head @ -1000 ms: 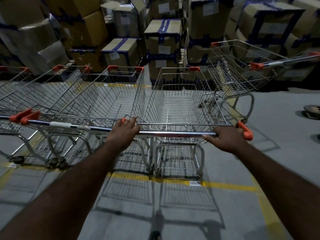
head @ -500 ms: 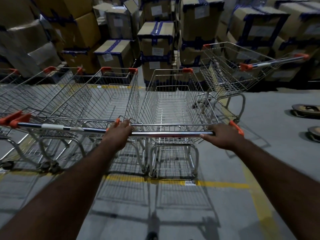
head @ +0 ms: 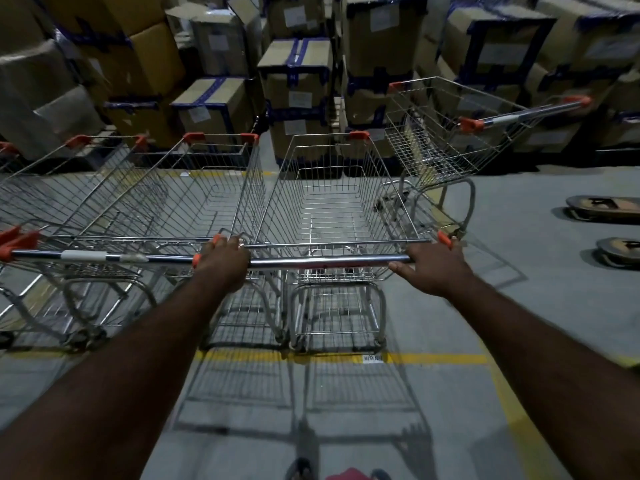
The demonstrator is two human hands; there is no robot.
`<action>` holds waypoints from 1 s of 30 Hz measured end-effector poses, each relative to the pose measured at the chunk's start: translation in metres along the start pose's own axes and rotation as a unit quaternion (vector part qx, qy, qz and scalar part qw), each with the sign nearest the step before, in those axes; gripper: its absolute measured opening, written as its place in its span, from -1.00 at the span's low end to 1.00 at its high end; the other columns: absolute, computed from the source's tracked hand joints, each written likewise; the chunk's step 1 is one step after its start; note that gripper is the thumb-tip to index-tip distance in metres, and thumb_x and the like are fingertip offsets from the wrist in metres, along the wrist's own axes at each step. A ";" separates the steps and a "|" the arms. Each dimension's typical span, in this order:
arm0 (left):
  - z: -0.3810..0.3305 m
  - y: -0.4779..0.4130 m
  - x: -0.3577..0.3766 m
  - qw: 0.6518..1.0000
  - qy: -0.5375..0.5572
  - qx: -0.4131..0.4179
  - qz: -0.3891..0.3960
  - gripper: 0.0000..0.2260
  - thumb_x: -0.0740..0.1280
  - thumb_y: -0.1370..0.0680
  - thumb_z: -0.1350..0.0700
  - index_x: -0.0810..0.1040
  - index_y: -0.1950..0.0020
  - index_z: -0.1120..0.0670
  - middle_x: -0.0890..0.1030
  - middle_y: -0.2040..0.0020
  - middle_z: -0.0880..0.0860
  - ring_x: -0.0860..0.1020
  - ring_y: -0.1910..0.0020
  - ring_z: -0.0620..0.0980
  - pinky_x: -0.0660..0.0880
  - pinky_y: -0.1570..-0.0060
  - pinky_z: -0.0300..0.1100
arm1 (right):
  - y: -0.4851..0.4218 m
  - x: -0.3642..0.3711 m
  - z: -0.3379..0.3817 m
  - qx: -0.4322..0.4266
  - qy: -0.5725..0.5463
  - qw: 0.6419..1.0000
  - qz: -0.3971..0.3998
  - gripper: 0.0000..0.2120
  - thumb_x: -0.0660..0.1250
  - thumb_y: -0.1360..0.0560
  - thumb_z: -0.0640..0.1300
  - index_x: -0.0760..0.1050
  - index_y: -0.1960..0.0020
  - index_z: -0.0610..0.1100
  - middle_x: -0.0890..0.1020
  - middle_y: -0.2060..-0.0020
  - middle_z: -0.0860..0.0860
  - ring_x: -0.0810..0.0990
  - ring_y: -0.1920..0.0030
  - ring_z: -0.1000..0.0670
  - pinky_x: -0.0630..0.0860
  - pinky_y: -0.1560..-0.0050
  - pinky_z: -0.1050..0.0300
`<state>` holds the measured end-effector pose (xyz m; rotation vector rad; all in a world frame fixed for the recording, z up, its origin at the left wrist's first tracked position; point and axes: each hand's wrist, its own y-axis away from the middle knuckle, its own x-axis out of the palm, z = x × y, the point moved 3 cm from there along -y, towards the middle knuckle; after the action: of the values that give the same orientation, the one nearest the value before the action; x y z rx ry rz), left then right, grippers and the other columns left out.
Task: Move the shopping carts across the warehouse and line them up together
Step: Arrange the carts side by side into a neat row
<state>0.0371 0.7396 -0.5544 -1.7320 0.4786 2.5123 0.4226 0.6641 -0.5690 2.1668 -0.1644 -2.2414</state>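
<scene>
A wire shopping cart (head: pixel 332 209) with orange corner caps stands straight ahead of me, empty. My left hand (head: pixel 224 263) grips the left end of its chrome handle bar (head: pixel 325 262). My right hand (head: pixel 433 268) holds the right end, by the orange end cap. To the left, side by side and close against it, stand more empty carts (head: pixel 180 206), their handle (head: pixel 93 256) in line with mine. Another cart (head: pixel 450 143) stands turned at an angle at the right rear.
Stacked cardboard boxes (head: pixel 298 84) with blue tape wall off the far side just beyond the cart fronts. A yellow floor line (head: pixel 433 358) runs under the cart's rear wheels. Two low flat dollies (head: pixel 604 207) lie on the grey floor at right.
The cart has rolled slightly forward and left, closing up beside the neighbouring cart. Both hands have kept their hold on the handle bar.
</scene>
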 end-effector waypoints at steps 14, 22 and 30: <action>-0.170 -0.019 -0.106 0.953 0.229 0.176 0.094 -0.67 0.34 -0.59 0.04 0.56 -0.35 0.07 0.58 -0.30 0.09 0.54 -0.24 0.08 0.44 -0.19 -0.15 | -0.006 -0.017 0.004 -0.045 -0.012 0.993 0.113 -0.44 -0.07 -0.63 0.33 0.52 -0.30 0.05 0.60 -0.28 -0.01 0.49 -0.36 -0.07 -0.03 -0.51 -0.36; -0.242 -0.039 -0.150 0.956 0.214 0.195 0.055 -0.70 0.25 -0.65 0.04 0.58 -0.31 0.13 0.62 -0.23 0.13 0.55 -0.19 0.12 0.47 -0.17 -0.07 | -0.008 -0.047 -0.013 -0.085 -0.060 0.991 0.086 -0.62 0.07 -0.68 0.12 0.48 -0.34 -0.02 0.58 -0.28 -0.10 0.53 -0.28 -0.15 0.38 -0.28 -0.10; -0.271 -0.101 -0.195 0.951 0.207 0.229 -0.019 -0.71 0.24 -0.66 -0.01 0.58 -0.27 0.09 0.62 -0.20 0.10 0.56 -0.16 0.11 0.49 -0.11 -0.07 | -0.060 -0.068 -0.081 -0.037 -0.059 0.996 0.047 -0.52 0.15 -0.61 0.27 0.45 -0.39 0.02 0.58 -0.30 -0.05 0.54 -0.27 -0.12 0.48 -0.15 -0.03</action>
<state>0.3760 0.7845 -0.4854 -2.0197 0.9514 1.7981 0.5094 0.7245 -0.5089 1.9492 -0.1781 -2.2861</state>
